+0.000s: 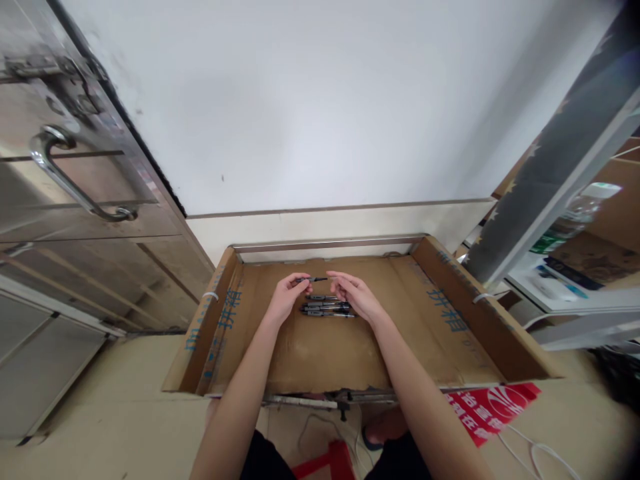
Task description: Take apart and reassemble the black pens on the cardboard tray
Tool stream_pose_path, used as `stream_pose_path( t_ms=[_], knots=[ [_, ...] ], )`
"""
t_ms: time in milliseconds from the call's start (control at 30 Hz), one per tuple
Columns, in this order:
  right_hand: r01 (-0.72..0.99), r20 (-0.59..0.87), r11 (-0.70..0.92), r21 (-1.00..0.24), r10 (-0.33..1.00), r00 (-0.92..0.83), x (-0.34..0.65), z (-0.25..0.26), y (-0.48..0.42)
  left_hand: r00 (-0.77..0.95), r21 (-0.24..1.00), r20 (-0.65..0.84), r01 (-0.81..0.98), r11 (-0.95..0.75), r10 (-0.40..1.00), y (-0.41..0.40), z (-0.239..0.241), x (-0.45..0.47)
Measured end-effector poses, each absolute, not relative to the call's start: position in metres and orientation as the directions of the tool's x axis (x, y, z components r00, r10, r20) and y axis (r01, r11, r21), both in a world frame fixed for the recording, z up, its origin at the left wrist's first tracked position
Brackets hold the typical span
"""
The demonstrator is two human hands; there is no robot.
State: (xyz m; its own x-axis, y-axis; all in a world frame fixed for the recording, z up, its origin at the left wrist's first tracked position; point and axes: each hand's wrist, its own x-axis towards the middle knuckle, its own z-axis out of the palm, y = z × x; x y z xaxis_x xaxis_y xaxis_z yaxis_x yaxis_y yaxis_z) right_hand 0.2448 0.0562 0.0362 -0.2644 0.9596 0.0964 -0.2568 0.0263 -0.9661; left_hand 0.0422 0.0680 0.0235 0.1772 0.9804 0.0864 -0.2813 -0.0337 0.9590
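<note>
Above the cardboard surface, my left hand (289,293) is closed in a pinch around a dark pen (320,279), whose thin end points right. My right hand (355,293) is also closed, its thumb and index finger meeting just past that end. A thin, pale bit seems to show at those fingertips, too small to name. Below and between the hands lie several black and clear pens (327,308), side by side and roughly level. My right fingers hang close over their right ends.
The cardboard tray (325,360) has raised side flaps with blue print. A white wall (320,107) stands behind it. At left is a metal door with a handle (80,180); at right, a shelf holds a plastic bottle (575,213). Red printed material (493,408) hangs below.
</note>
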Motion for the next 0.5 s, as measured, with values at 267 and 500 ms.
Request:
stream_pose_path(
  t_ms=[267,500],
  knots=[
    [-0.049,0.206,0.237,-0.970,0.915,0.347,0.260,0.022,0.072,0.019,0.922,0.017,-0.387,-0.008,1.000,0.071,0.028,0.040],
    [0.640,0.379,0.181,-0.747,0.906,0.187,0.264,-0.001,0.078,-0.006,0.917,0.006,-0.399,-0.008,1.000,0.073,0.026,0.039]
  ],
)
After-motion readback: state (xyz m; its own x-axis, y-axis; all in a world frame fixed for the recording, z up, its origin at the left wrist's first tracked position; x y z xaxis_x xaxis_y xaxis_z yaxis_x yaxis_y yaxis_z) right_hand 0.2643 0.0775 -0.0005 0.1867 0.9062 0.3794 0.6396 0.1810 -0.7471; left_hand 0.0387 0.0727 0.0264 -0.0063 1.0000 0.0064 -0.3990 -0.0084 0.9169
